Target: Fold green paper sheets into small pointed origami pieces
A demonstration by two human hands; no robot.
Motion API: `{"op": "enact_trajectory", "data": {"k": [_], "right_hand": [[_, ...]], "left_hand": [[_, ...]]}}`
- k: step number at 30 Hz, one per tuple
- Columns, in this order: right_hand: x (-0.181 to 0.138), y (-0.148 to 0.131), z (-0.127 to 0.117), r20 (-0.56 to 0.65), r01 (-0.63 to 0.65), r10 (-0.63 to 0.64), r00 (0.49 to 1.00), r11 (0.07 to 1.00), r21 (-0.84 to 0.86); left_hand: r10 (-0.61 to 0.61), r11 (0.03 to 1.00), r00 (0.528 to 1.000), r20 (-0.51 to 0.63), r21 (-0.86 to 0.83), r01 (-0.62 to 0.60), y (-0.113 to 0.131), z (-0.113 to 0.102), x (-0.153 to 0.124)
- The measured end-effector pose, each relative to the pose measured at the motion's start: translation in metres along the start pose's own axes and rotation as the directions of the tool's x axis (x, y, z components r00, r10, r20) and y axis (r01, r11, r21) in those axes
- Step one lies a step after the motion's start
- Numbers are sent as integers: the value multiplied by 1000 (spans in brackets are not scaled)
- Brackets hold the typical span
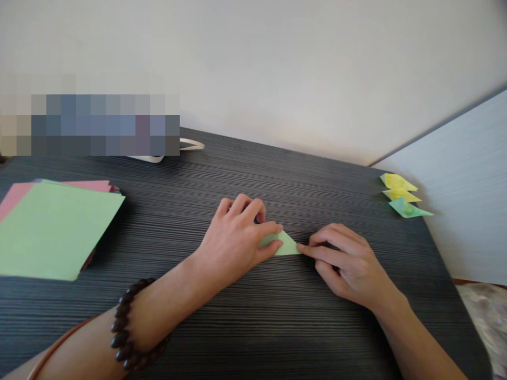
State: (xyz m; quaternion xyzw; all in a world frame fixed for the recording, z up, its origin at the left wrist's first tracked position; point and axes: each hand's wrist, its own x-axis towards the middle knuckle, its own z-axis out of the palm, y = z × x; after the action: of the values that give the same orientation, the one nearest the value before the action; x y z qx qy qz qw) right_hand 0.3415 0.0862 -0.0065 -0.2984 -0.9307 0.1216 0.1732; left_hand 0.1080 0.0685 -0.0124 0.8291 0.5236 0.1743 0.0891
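Note:
A small light-green folded paper (287, 245) lies on the dark table, narrowing to a point at its right end. My left hand (237, 237) is closed over its left part, thumb and index finger pressed on the paper, which hides that part. The tip of one outstretched finger of my right hand (350, 264) touches the pointed right end. The other fingers of that hand are loosely bent and apart, with nothing gripped between them.
A stack of coloured paper sheets (59, 232), green on top and pink beneath, lies at the left. Two yellow folded paper pieces (402, 196) and a green folded paper piece (407, 209) sit near the table's (277, 327) right edge. A blurred-out object stands at the back left.

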Motion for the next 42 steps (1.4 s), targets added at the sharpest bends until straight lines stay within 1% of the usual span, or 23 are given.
{"op": "enact_trajectory", "data": {"k": [4, 7, 10, 15, 21, 27, 29, 31, 34, 37, 42], "right_hand": [[5, 0, 5, -59, 2, -5, 998, 999, -48], [10, -1, 11, -42, 1, -4, 999, 997, -84], [11, -3, 13, -33, 6, -8, 999, 996, -85], [6, -3, 10, -23, 13, -14, 1000, 997, -75], [2, -3, 7, -37, 22, -24, 999, 998, -66], [0, -3, 2, -9, 32, -33, 999, 998, -61], [-1, -1, 2, -30, 25, -26, 999, 999, -31], [-2, 1, 3, -74, -6, 7, 997, 1000, 12], [1, 2, 8, -113, -103, 108, 988, 993, 50], [7, -3, 16, -89, -200, 205, 975, 978, 63], [17, -14, 24, -84, -249, 258, 963, 963, 100]], "left_hand": [[7, 1000, 1000, -6, -13, -7, 0, 0, -1], [12, 1000, 1000, -21, -11, -12, 0, 1, -1], [11, 1000, 1000, -24, -9, -11, 0, 1, -1], [-10, 1000, 1000, 6, 4, 10, 0, 0, 0], [-19, 1000, 1000, 3, -10, 19, 0, 0, 0], [-12, 1000, 1000, -7, -19, 12, 0, 0, -1], [-2, 1000, 1000, 3, -25, 2, -1, 0, -1], [12, 999, 1000, 14, -39, -12, -3, 1, -1], [38, 996, 999, 24, -82, -36, -5, 2, -1], [53, 986, 998, 45, -160, -45, -6, 2, 0], [-1, 959, 997, 74, -284, 22, -6, 0, 3]]}}
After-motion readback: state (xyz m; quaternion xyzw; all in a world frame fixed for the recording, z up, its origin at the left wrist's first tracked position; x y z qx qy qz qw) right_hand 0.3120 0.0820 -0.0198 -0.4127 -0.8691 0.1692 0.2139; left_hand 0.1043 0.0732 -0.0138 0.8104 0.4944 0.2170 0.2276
